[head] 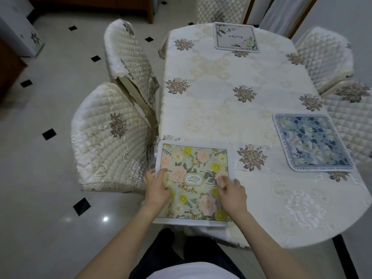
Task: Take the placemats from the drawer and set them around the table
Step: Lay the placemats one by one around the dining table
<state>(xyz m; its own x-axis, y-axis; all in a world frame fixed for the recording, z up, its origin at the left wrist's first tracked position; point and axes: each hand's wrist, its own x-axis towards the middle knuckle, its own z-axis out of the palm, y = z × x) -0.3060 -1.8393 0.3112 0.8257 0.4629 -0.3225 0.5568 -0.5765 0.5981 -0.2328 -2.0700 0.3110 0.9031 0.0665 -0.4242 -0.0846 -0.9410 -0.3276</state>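
A green and yellow floral placemat point(193, 184) marked GARDEN lies at the table's near left corner, its near edge at the table's edge. My left hand point(157, 188) grips its left edge and my right hand point(231, 192) grips its right edge, with fingers on top of the mat. A blue floral placemat point(312, 141) lies flat at the right side of the table. At the far end lies a pale placemat point(235, 37) with flowers in its corners. No drawer is in view.
The oval table point(221, 109) wears a cream embroidered cloth. Quilted covered chairs stand at its left point(108, 137), point(128, 51), at its right point(326, 55), point(350, 117) and at the far end point(221, 9). Glossy tiled floor point(50, 178) lies to the left.
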